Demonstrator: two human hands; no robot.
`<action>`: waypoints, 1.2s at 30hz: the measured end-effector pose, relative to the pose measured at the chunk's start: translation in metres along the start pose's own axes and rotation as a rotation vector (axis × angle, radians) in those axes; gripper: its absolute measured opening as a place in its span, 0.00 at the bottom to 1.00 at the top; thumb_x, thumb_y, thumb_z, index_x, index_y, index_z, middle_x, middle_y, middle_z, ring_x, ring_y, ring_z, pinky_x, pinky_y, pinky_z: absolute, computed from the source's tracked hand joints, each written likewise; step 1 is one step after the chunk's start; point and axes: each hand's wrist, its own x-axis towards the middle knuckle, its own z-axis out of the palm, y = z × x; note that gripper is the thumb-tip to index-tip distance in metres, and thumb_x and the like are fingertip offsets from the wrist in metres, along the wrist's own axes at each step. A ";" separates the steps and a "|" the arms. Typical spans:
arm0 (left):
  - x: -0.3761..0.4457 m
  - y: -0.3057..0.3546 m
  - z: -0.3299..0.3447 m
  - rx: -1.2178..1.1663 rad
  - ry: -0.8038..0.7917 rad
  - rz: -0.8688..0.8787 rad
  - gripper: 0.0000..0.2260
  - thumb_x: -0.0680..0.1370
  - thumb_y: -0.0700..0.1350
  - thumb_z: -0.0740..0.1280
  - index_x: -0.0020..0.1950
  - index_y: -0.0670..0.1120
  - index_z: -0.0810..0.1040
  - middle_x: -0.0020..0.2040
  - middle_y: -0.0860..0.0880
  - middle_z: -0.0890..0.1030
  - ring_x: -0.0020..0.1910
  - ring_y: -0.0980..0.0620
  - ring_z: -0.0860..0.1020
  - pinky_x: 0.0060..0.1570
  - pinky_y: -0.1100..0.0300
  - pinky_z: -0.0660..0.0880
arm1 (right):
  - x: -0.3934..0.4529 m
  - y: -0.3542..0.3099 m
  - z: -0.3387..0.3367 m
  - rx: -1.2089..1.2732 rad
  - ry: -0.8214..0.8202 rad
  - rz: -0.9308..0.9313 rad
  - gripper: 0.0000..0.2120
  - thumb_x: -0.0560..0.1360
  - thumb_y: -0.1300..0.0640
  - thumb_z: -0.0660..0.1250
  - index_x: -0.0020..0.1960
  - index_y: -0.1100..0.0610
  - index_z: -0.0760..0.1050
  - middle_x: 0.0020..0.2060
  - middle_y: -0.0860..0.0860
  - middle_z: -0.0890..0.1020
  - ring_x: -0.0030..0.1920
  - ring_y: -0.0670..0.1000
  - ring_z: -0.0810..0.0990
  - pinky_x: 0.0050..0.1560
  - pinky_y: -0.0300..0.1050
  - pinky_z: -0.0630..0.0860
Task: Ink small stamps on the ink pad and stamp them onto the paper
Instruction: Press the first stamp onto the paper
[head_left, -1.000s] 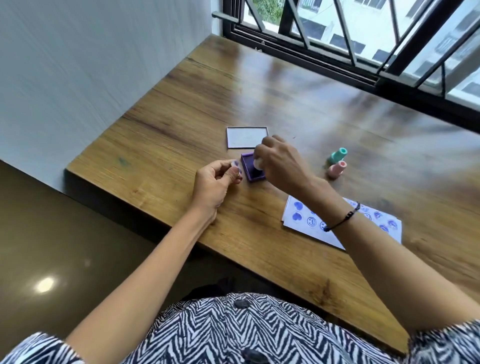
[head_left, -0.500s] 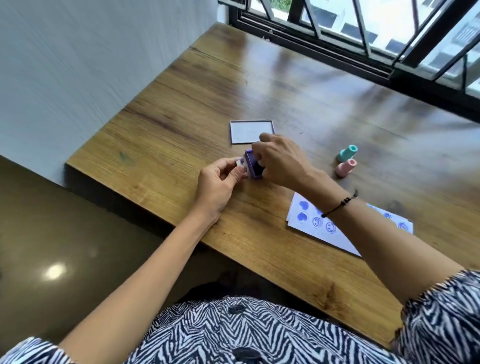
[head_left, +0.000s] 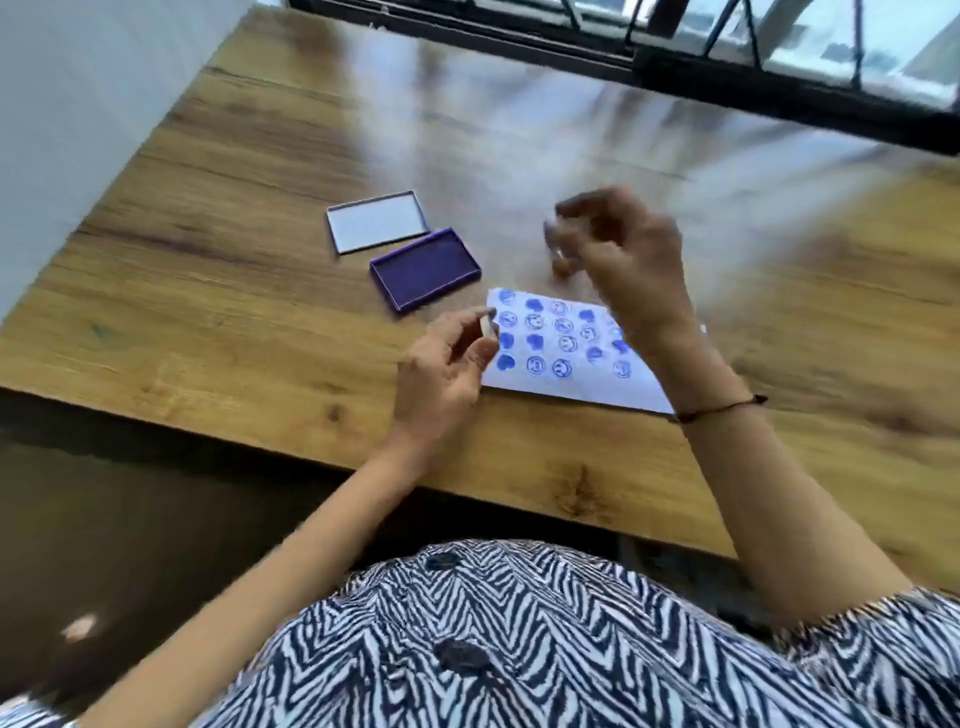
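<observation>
The paper (head_left: 566, 358) lies flat near the front edge of the table (head_left: 234, 291), its long axis running left to right and dipping toward the right, its rows of blue hearts and smiley faces following that line. The open purple ink pad (head_left: 425, 269) sits just beyond the sheet's left corner, long axis angled the same way, with its clear lid (head_left: 378, 221) just behind it. The left hand (head_left: 447, 369) pinches a small pale stamp (head_left: 487, 328) at the paper's left edge; the right hand (head_left: 623, 254) hovers blurred above the sheet, fingers curled, its grip cannot be determined.
</observation>
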 end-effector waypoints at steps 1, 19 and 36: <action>-0.004 0.004 0.011 0.028 -0.074 0.069 0.13 0.74 0.42 0.63 0.57 0.41 0.75 0.51 0.39 0.81 0.48 0.47 0.78 0.53 0.54 0.75 | -0.012 0.006 -0.020 0.065 0.049 0.071 0.06 0.68 0.60 0.71 0.40 0.49 0.77 0.33 0.49 0.81 0.33 0.46 0.78 0.36 0.42 0.77; -0.006 0.003 0.068 0.256 -0.513 0.387 0.13 0.76 0.41 0.60 0.57 0.37 0.73 0.44 0.40 0.80 0.45 0.53 0.71 0.50 0.67 0.66 | -0.080 0.052 -0.069 -0.768 0.033 0.061 0.05 0.71 0.62 0.66 0.46 0.60 0.77 0.44 0.58 0.80 0.44 0.60 0.79 0.44 0.49 0.74; -0.006 0.001 0.067 0.237 -0.517 0.363 0.13 0.76 0.40 0.60 0.58 0.36 0.73 0.47 0.39 0.79 0.47 0.52 0.71 0.52 0.67 0.65 | -0.064 0.043 -0.056 -1.106 -0.282 -0.023 0.08 0.70 0.63 0.62 0.49 0.61 0.75 0.44 0.63 0.74 0.39 0.65 0.76 0.34 0.47 0.62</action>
